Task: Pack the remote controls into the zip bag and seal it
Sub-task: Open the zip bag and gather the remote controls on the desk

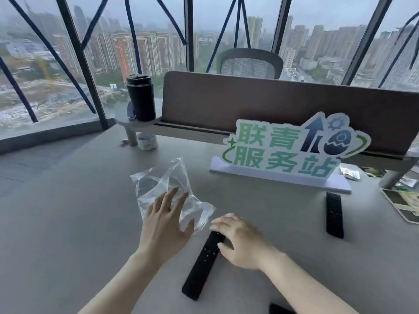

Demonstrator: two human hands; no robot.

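Note:
A crumpled clear zip bag [163,186] lies on the grey table, left of centre. My left hand [165,223] rests flat on its near part with the fingers spread. A long black remote control [201,266] lies diagonally on the table in front of me. My right hand [240,239] is on its far end, with the fingers curled over it and the thumb at its side. A second black remote [334,215] lies apart at the right, below the sign. The corner of another dark object [280,309] shows at the bottom edge.
A green and white sign [283,152] on a white base stands behind the work area. A black tumbler [140,98] sits on a raised shelf at the back left, with a small white jar [147,141] under it. A tray of papers [405,202] lies at the right edge.

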